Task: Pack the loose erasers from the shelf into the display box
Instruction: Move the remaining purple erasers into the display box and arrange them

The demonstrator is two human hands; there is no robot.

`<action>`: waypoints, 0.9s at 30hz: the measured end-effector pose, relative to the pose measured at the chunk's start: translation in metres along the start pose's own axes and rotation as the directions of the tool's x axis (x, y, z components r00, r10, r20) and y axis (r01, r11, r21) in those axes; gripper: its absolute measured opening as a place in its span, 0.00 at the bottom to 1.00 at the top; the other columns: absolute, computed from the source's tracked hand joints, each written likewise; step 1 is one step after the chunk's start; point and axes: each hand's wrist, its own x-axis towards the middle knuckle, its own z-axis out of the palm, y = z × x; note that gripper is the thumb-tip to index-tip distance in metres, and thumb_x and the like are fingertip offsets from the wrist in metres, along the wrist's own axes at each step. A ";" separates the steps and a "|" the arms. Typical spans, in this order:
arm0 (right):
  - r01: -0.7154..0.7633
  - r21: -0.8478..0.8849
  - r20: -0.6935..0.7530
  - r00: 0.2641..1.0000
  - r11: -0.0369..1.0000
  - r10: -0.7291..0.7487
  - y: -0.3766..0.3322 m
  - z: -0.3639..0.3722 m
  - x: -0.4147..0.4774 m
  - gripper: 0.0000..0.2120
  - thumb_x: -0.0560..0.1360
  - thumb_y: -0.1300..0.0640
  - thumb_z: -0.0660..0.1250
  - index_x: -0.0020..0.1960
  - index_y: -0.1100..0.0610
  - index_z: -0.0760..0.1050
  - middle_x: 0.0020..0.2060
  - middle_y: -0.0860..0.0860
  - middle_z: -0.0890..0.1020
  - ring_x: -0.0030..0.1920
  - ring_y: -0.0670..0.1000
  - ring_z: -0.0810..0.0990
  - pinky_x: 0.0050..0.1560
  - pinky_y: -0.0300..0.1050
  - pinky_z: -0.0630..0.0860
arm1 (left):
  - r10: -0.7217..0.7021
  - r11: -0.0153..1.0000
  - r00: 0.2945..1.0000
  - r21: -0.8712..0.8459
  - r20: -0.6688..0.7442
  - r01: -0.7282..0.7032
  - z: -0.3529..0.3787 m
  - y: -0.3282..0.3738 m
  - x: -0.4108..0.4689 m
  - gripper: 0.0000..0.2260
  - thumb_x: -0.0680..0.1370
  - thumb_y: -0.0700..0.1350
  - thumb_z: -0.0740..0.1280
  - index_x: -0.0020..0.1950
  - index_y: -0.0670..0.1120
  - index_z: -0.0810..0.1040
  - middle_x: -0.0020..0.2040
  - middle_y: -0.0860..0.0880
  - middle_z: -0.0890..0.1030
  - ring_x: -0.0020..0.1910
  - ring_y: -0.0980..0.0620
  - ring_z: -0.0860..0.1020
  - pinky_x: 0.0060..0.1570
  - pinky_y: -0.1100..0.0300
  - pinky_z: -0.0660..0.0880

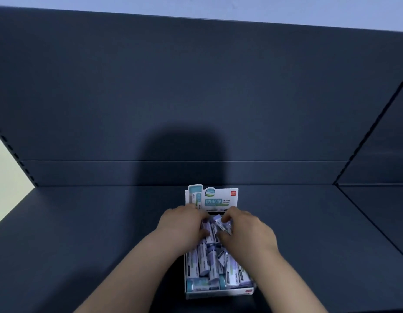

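Now the box (218, 293) sits on the dark shelf (83, 233) at 6 o'clock in the view, its printed card (218, 199) standing upright at its 12 o'clock end. Erasers (207, 265) fill it in a loose, crisscross heap. Both hands work at the far end. The left hand (184, 224), coming from 7 o'clock, curls its fingers and thumb round erasers there. The right hand (246, 232), coming from 5 o'clock, pinches an eraser (221, 224) just beside the left fingertips.

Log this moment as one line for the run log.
stage: packing | left hand: grips erasers in display box | right hand: pinches eraser above them | box on shelf
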 end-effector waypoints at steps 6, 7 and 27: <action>0.087 0.010 0.034 0.996 0.996 -0.087 0.000 0.003 0.000 0.12 0.76 0.48 0.59 0.58 0.41 0.75 0.56 0.45 0.74 0.56 0.50 0.75 0.48 0.42 0.71 | -0.015 0.998 1.000 -0.069 -0.023 0.014 -0.003 -0.006 0.000 0.12 0.77 0.51 0.64 0.60 0.58 0.70 0.58 0.55 0.76 0.55 0.53 0.75 0.48 0.59 0.66; 0.111 0.003 0.052 0.992 0.994 -0.111 -0.001 0.004 0.001 0.12 0.77 0.48 0.58 0.58 0.40 0.76 0.55 0.46 0.73 0.56 0.50 0.75 0.47 0.42 0.70 | -0.012 0.997 1.000 -0.083 -0.018 0.010 -0.002 -0.007 -0.001 0.13 0.77 0.51 0.64 0.61 0.59 0.69 0.60 0.55 0.76 0.56 0.53 0.75 0.50 0.59 0.67; 0.157 0.110 0.131 0.976 0.981 -0.171 -0.005 0.012 -0.009 0.18 0.78 0.55 0.55 0.66 0.47 0.71 0.58 0.52 0.70 0.63 0.53 0.65 0.62 0.46 0.68 | -0.038 0.984 0.991 -0.176 -0.125 0.016 0.005 -0.004 -0.008 0.09 0.76 0.48 0.63 0.56 0.58 0.73 0.52 0.55 0.75 0.53 0.53 0.75 0.48 0.59 0.69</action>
